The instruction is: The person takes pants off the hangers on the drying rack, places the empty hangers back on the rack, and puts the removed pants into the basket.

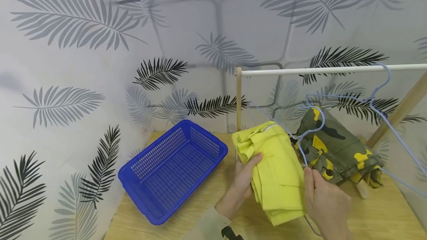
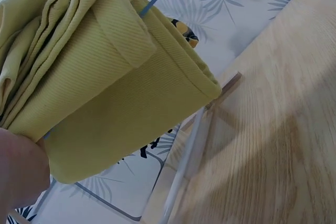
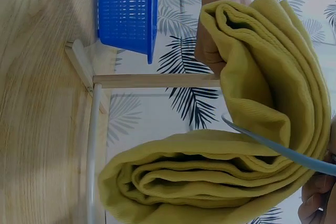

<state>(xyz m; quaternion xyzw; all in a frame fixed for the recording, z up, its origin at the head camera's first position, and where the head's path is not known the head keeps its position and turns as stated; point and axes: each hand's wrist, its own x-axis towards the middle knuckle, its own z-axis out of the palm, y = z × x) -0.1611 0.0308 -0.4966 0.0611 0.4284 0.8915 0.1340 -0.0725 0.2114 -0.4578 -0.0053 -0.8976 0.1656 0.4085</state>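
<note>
Close in, the right hand [image 1: 327, 197] pinches the light-blue hanger [image 1: 302, 154] by its wire, and the left hand [image 1: 245, 175] grips the folded yellow cloth [image 1: 277, 177], thumb on top, above the wooden table [image 1: 390, 212]. The right wrist view bares what the head view hides: layers curving round the wire! Farther back, a blue plastic basket [image 1: 135, 189], a camouflage garment [image 1: 347, 155], a white rail [image 1: 317, 71].
</note>
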